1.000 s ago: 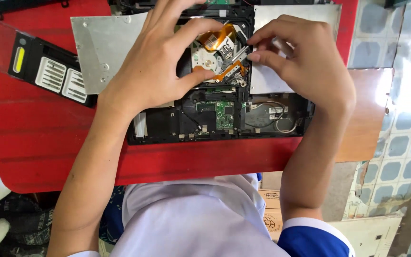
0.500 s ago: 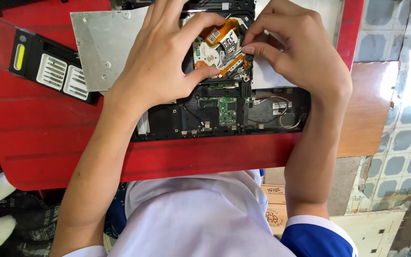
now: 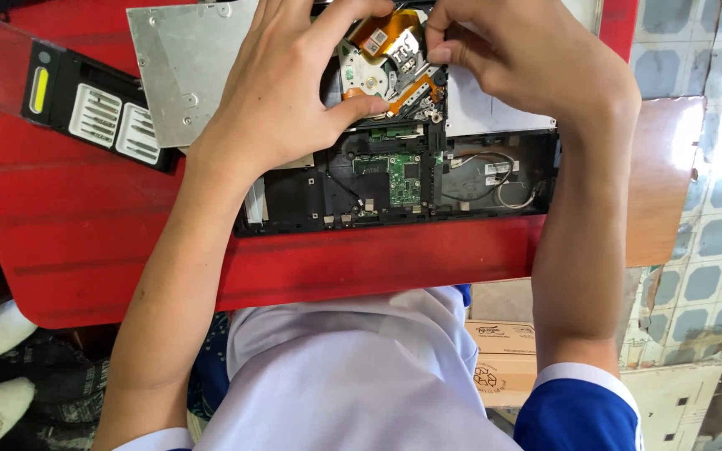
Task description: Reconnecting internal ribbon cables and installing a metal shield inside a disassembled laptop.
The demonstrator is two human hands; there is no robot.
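Note:
An opened black laptop chassis (image 3: 495, 196) lies on a red table (image 3: 85, 242), showing a small green circuit board (image 3: 404, 178) and thin wires. Above it sits an optical drive mechanism (image 3: 382, 71) with orange ribbon cables. My left hand (image 3: 286, 92) grips the drive, thumb pressed along its lower edge. My right hand (image 3: 528, 58) pinches a small part at the drive's right side, next to the orange cable; what it pinches is too small to tell.
A silver metal cover plate (image 3: 181, 63) lies to the left of the drive. A black battery pack (image 3: 94, 108) with a yellow strip sits at the far left. A cardboard box (image 3: 503, 363) stands on the floor below the table. Tiled floor (image 3: 712, 250) shows at right.
The view has shifted so the laptop and hands sit higher in the frame. Both hands stay on the drive, the right fingers working closer in at its right edge.

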